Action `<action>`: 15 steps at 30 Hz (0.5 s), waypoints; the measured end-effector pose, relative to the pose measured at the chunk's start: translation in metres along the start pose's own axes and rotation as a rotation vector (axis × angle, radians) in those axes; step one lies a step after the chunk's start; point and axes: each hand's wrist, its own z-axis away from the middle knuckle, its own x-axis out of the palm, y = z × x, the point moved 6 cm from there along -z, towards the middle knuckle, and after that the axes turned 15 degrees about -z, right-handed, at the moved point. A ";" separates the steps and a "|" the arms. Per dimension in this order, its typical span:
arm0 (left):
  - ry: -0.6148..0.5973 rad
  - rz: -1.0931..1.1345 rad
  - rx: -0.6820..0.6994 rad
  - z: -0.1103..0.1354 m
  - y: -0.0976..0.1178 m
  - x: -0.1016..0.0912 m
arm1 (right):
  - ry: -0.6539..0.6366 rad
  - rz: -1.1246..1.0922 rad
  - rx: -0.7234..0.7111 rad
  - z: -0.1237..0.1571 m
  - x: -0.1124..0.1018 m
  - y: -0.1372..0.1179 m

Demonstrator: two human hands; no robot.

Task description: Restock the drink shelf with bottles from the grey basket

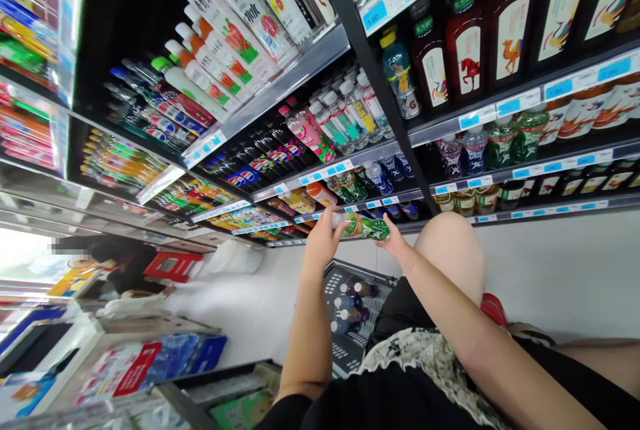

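Observation:
I hold a green-labelled drink bottle [364,225] lying sideways in front of the lowest shelf [525,215]. My left hand [324,237] is closed round its white-capped end. My right hand [396,241] grips the other end. Just below my hands a dark shopping basket [345,350] sits on the floor with several bottles [350,310] in it. My bent knee [453,250] rises to the right of the basket.
Tall shelves [320,60] packed with bottled drinks and blue price tags fill the upper view. Another person [115,270] crouches far down the aisle at the left beside a red basket [170,265]. Boxed goods [150,363] stand at lower left.

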 end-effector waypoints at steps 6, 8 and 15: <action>0.009 0.050 -0.041 -0.016 -0.004 0.014 | 0.055 -0.022 -0.094 -0.002 -0.004 -0.005; 0.041 -0.008 -0.115 -0.018 -0.009 0.014 | 0.049 -0.024 -0.078 -0.001 -0.004 -0.005; 0.012 -0.263 -0.319 -0.010 -0.028 0.013 | 0.004 0.052 -0.067 0.006 0.001 -0.005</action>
